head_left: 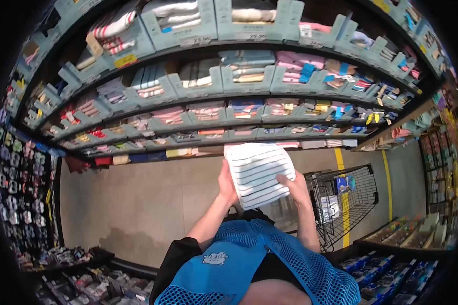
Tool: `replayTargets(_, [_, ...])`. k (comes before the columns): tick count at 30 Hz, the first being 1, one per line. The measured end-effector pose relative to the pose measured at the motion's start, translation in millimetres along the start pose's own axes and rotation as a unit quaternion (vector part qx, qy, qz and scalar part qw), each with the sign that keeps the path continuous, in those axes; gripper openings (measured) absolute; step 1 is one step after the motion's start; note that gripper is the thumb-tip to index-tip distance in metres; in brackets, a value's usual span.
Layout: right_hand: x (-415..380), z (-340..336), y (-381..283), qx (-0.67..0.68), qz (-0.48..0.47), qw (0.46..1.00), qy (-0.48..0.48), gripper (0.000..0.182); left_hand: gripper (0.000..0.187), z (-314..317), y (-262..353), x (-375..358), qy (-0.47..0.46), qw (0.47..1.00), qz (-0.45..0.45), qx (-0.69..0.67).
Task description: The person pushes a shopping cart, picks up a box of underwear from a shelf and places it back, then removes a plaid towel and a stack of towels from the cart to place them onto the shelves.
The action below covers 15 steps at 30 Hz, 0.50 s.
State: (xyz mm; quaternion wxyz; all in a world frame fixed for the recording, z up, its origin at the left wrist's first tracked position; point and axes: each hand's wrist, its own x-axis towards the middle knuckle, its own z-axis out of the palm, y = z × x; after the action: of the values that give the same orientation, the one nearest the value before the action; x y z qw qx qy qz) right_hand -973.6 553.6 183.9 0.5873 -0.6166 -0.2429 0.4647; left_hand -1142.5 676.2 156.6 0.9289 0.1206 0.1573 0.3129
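A folded white cloth with dark stripes (262, 175) is held up in front of my body, above the floor. My left hand (229, 182) grips its left edge, with the fingers mostly hidden behind it. On the right side, my right hand (294, 187) holds the cloth with the thumb lying on top and the other fingers underneath. Beyond the cloth, shelves carry grey-blue boxes (247, 87) with folded textiles in them.
A black wire shopping cart (364, 190) stands to the right, with a blue package (345, 184) and a white item (330, 207) inside. Hanging goods (23, 188) line the left side. Low display bins (392, 274) are at the lower right. Yellow lines (387, 175) cross the floor.
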Motion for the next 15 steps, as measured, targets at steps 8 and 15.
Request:
replayTargets(8, [33,-2,10,-0.033,0.082,0.987,-0.132,0.042,0.051,-5,32,-27,-0.005,0.992,0.038,0.118])
replayTargets(15, [58,13,26,0.125,0.082,0.979,-0.141,0.055,0.058,-7,44,-17,0.074,0.995,-0.007,0.072])
